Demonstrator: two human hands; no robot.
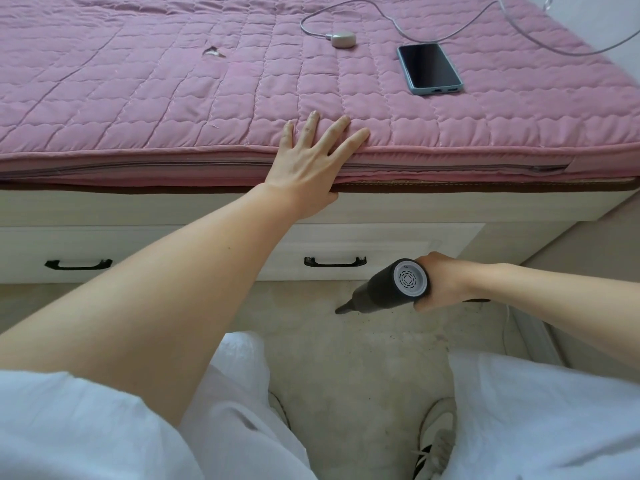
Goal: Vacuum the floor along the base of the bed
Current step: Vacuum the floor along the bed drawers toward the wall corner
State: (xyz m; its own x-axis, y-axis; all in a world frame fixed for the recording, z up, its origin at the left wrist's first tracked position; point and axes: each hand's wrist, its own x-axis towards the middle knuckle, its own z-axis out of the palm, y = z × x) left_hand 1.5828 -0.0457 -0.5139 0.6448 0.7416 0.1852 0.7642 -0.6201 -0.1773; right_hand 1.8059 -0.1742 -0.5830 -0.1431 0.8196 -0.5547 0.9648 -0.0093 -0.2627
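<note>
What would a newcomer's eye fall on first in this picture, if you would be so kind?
Most likely the pink quilted bed cover filling the top, with the left hand pressed flat on its edge. Next, the dark handheld vacuum gripped by the right hand, its nozzle pointing at the speckled floor below the drawers. A phone lies on the cover.

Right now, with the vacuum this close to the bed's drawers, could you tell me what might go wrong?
The black handheld vacuum, gripped by the right hand, points its narrow nozzle toward the white drawer front; it could knock the black drawer handle. The left hand leans on the pink quilted mattress; it might slip. Dark specks on the beige floor could be missed.
</note>
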